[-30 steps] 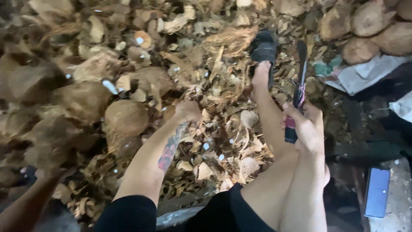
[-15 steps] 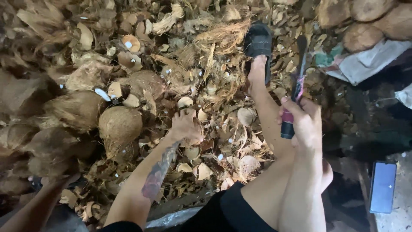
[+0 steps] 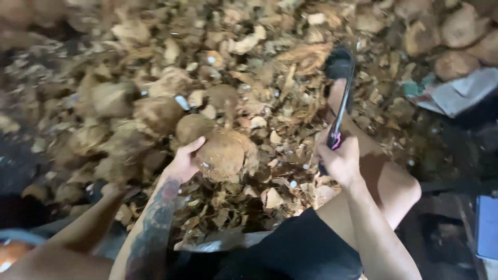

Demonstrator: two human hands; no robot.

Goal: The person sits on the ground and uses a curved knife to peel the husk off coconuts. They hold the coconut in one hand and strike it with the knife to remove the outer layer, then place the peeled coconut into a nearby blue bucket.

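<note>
Left hand grasps a coconut, right hand clenches a long knife over a floor of husk.

At the centre of the frame the left hand wraps its grip around the left side of a brown, fibrous coconut, lifted just above the husk litter; the nut lies to the right of the palm, thumb on top. Right of centre, the right hand has its grip clenched on the dark handle of a knife, blade pointing toward the upper frame, near the coconut but apart from it. A heap of unpeeled coconuts fills the left; a sandalled foot rests at upper right of centre.
</note>
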